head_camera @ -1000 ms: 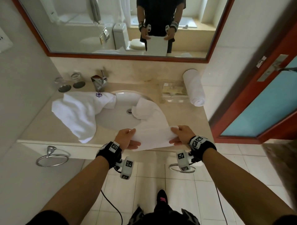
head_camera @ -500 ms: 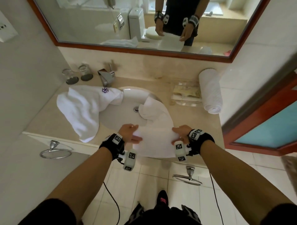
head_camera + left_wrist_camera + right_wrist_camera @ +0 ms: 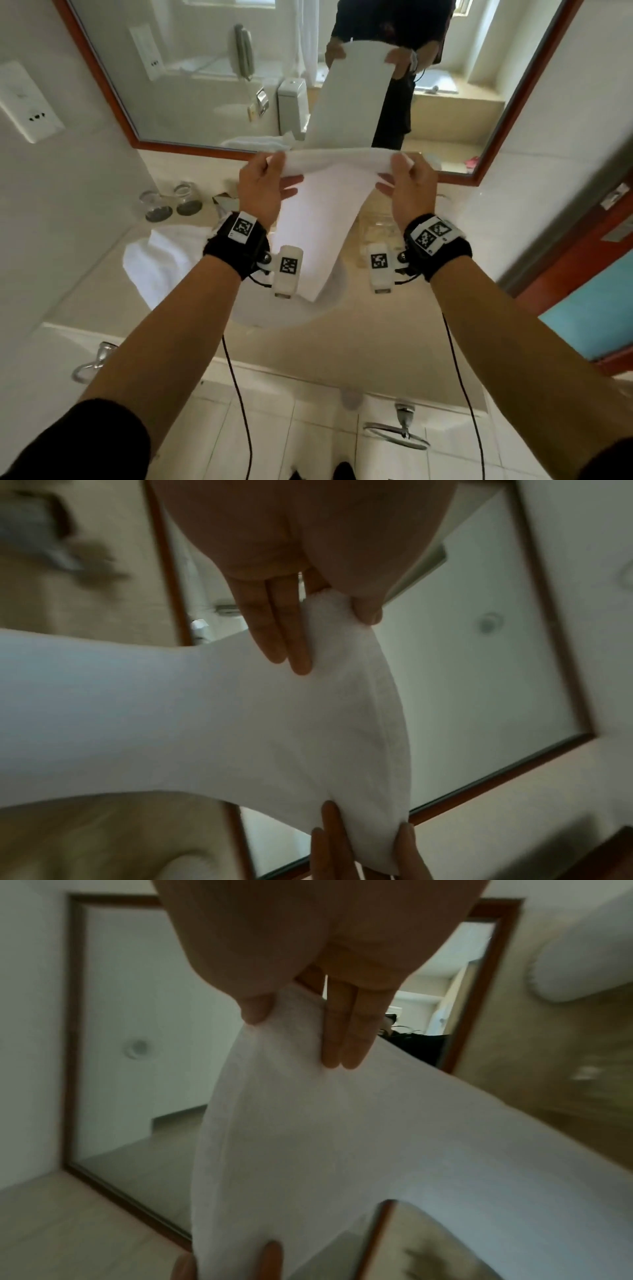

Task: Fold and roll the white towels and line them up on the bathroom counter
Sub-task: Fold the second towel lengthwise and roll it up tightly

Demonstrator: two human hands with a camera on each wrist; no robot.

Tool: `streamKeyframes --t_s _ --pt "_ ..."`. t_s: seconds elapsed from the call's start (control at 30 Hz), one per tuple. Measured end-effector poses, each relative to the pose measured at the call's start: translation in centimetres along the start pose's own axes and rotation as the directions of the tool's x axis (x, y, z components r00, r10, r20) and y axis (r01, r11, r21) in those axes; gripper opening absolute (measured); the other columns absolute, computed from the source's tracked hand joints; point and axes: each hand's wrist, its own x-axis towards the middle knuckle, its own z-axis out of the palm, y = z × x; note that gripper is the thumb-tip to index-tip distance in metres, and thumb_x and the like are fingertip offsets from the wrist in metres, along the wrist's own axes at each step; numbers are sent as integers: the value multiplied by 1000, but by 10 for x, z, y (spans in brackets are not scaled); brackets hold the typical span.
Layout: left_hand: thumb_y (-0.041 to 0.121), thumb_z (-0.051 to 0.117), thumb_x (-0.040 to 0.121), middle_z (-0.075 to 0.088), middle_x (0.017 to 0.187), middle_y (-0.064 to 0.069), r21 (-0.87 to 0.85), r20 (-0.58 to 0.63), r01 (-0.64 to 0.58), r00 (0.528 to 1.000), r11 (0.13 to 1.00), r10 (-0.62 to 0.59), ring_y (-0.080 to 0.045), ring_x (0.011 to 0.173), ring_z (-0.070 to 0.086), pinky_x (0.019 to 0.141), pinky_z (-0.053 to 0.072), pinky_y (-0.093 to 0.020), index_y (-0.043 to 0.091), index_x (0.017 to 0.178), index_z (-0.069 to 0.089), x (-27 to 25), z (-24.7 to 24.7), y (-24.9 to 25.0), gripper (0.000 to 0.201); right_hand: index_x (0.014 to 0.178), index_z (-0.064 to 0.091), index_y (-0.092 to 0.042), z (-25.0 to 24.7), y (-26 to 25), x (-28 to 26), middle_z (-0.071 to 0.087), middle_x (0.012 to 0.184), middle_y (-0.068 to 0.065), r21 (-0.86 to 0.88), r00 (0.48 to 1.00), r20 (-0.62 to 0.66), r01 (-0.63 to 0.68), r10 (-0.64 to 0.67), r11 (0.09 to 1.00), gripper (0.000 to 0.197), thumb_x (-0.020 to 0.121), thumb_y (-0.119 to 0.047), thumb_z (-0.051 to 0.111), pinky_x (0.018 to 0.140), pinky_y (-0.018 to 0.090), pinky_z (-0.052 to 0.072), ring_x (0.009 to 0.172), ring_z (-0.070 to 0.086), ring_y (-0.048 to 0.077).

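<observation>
The left hand (image 3: 262, 192) is pinching one top corner of a white towel (image 3: 317, 222) between thumb and fingers; the cloth is hanging between and below the hands, above the sink (image 3: 274, 318). The right hand (image 3: 409, 186) is pinching the opposite corner, level with the left.

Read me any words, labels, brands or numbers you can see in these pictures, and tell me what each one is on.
No text can be read in any view.
Left wristband tag: black-and-white square code, no letters.
Right wristband tags: square codes, plus tiny print too small to read.
Left wrist camera and right wrist camera: square codes only.
Wall sockets: any markings too blurred.
Held white towel: plain.
</observation>
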Motion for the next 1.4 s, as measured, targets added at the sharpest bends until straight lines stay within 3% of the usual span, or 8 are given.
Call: streamKeyframes --t_s 0.13,0.3,0.63,0.83,0.93,1.1,1.2,1.4 --pt "21 50 102 67 88 -9 123 26 226 973 966 -230 -20 67 73 61 57 -31 11 90 56 -55 -35 -86 17 104 59 -8 -30 76 -51 68 100 10 -211 957 61 -265 283 941 18 100 -23 51 68 38 60 82 73 20" --pt "16 52 100 69 85 -17 266 -16 458 882 848 -471 -22 64 72 61 58 -37 7 85 60 -131 -86 -180 20 85 62 -15 -56 152 -127 69 87 10 -460 800 183 -445 572 769 17 98 -22 54 64 35 55 71 71 24" --pt "18 58 98 68 107 -23 121 -33 771 632 625 -774 -27 80 72 65 59 -33 -3 108 61 -181 -122 -230 23 84 64 -6 -64 207 -180 65 82 10 -493 599 134 -651 790 577 15 95 -15 60 53 28 56 59 65 22" --pt "7 68 89 65 112 -26 83 -166 827 562 556 -810 -30 85 68 67 59 -29 -11 111 61 -194 -119 -251 29 70 67 0 -75 231 -193 68 80 18 -642 584 49 -602 810 474 18 84 -13 69 68 38 60 73 67 33" --pt "4 69 86 65 109 -24 93 -198 835 549 542 -812 -30 87 66 78 58 -34 -4 94 64 -204 -118 -253 13 66 64 0 -78 231 -198 58 66 11 -722 588 37 -544 808 429 23 83 -16 68 56 27 48 59 57 24" --pt "7 70 87 67 109 -23 101 -116 892 451 442 -885 -34 90 70 75 58 -39 -4 107 61 -223 -129 -257 25 83 75 0 -81 229 -203 63 75 7 -867 608 69 -356 791 349 26 82 -25 71 66 26 47 72 57 20" --pt "10 70 89 68 106 -21 67 -111 888 460 455 -881 -33 90 71 72 59 -37 -6 108 59 -225 -130 -257 28 90 74 -3 -79 227 -197 68 85 8 -902 558 45 -333 829 273 27 84 -29 69 73 29 52 78 60 23" --pt "11 76 84 69 96 -21 122 -149 882 469 454 -871 -30 82 72 67 61 -36 -3 101 59 -218 -122 -255 28 63 53 -12 -72 226 -187 55 65 1 -891 532 -124 -431 837 142 26 78 -22 71 47 20 37 54 51 15"
